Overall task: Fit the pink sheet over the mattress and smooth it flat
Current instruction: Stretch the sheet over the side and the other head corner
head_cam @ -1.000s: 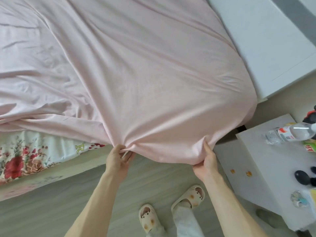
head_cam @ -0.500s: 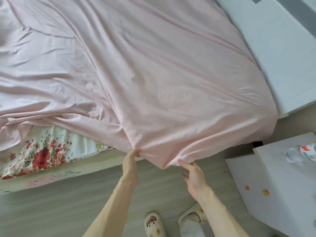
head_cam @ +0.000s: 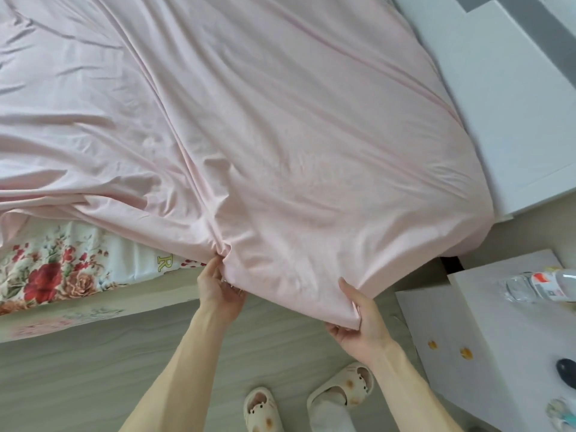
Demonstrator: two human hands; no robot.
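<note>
A pale wood floor (head_cam: 93, 369) is seen at 6 o'clock, with a white cabinet (head_cam: 498, 332) at 4 o'clock bearing a bottle (head_cam: 536, 283); the pink sheet (head_cam: 280, 135) is spread over most of the mattress (head_cam: 62, 269), whose flowered side is left bare at 9 o'clock; long folds run toward 11 o'clock. A gathered bunch of hem is pinched by the curled fingers of the left hand (head_cam: 218, 291) just below centre; the hem at 5 o'clock is clamped between thumb and curled fingers of the right hand (head_cam: 361, 319). The hem is probably held so low so that it can be drawn down over the mattress side; that step is not yet done.
</note>
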